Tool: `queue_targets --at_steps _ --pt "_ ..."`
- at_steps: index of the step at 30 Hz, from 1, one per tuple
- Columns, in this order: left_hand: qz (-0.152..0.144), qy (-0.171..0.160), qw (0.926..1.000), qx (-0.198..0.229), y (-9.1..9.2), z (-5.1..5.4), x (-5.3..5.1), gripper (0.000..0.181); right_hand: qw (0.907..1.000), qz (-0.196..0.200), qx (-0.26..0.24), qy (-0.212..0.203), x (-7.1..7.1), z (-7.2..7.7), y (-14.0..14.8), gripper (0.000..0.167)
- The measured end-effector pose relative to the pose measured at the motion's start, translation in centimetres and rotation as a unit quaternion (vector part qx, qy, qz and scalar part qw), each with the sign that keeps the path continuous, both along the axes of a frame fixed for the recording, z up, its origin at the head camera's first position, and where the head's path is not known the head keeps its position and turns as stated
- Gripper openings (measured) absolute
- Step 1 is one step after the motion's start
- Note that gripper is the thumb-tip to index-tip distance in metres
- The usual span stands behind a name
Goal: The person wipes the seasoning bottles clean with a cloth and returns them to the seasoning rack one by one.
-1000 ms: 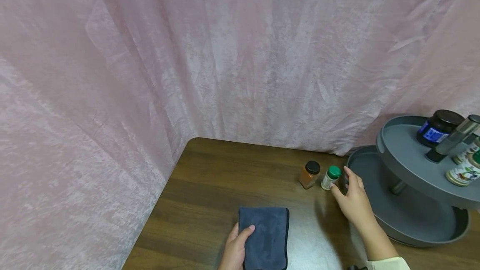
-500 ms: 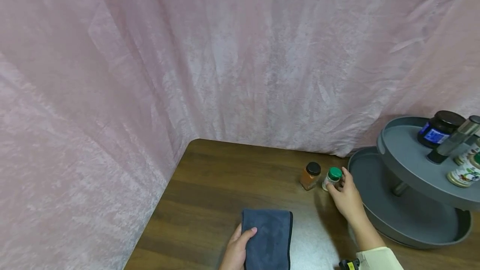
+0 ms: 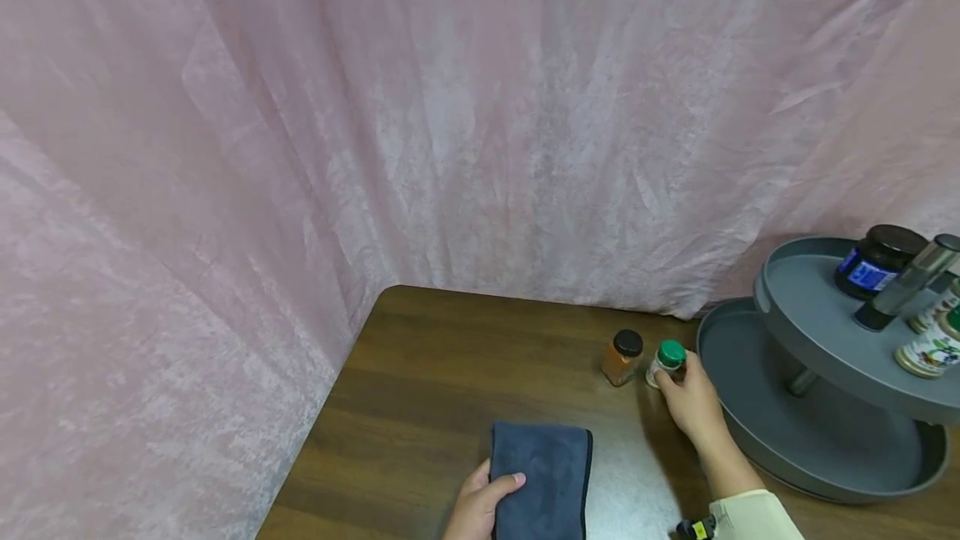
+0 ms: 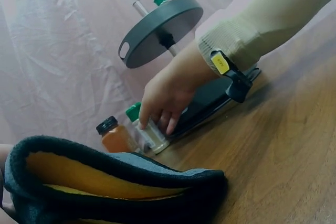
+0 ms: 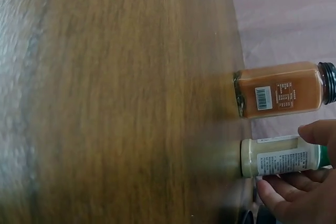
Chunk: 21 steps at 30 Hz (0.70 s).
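Observation:
My left hand (image 3: 483,502) grips a folded dark grey cloth (image 3: 543,477), thumb on top. In the left wrist view the folds of the cloth (image 4: 121,179) show a yellow inner side. My right hand (image 3: 693,402) holds a small spice jar with a green cap (image 3: 670,354). In the right wrist view the thumb lies on one side of this pale jar (image 5: 278,157) and the fingers on the other; its base appears to be on the table. Just left of it stands a spice jar with a black cap (image 3: 622,357) and orange-brown powder inside.
At the right stands a grey two-tier round tray (image 3: 787,298). Its upper tier carries a dark jar with a blue label (image 3: 877,261), a clear grinder-like bottle (image 3: 907,286) and green-capped jars (image 3: 930,348). A pink curtain (image 3: 480,123) hangs behind the wooden table (image 3: 420,382).
My right hand has moved left from beside the green-capped jar and taken hold of it. The left hand and cloth have shifted slightly right and down in the view.

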<state>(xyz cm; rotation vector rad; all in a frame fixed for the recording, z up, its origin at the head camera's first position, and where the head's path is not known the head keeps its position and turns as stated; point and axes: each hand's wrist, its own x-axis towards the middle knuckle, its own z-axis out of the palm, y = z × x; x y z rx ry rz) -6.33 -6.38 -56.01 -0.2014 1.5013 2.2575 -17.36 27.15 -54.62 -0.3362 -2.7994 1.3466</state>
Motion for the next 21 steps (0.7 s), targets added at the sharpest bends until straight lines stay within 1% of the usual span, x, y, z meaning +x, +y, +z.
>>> queue_targets --at_steps 2,5,10,14,17,21 --pt "0.006 -0.013 0.9999 -0.002 0.0 0.1 0.0 0.035 1.0000 -0.003 0.001 0.006 0.0 0.0 0.0 0.055" --pt "0.011 -0.022 0.9997 0.003 0.1 0.3 0.0 0.037 0.9998 -0.010 0.001 0.014 0.2 0.2 0.0 0.053" --pt "0.011 -0.018 0.9997 0.014 0.2 0.5 0.2 0.039 0.9995 -0.031 -0.003 0.011 0.8 0.4 0.0 0.055" --pt "0.010 -0.014 0.9994 0.029 0.3 0.5 0.2 0.033 0.9989 -0.041 -0.015 0.015 1.5 0.9 -0.2 0.059" --pt "0.016 -0.015 0.9989 0.042 0.3 0.6 0.3 0.028 0.9982 -0.051 -0.018 0.023 2.2 1.4 -0.5 0.060" --pt "0.033 -0.017 0.9983 0.045 0.3 0.8 0.4 0.034 0.9975 -0.058 -0.023 0.034 3.3 2.1 -1.0 0.059"
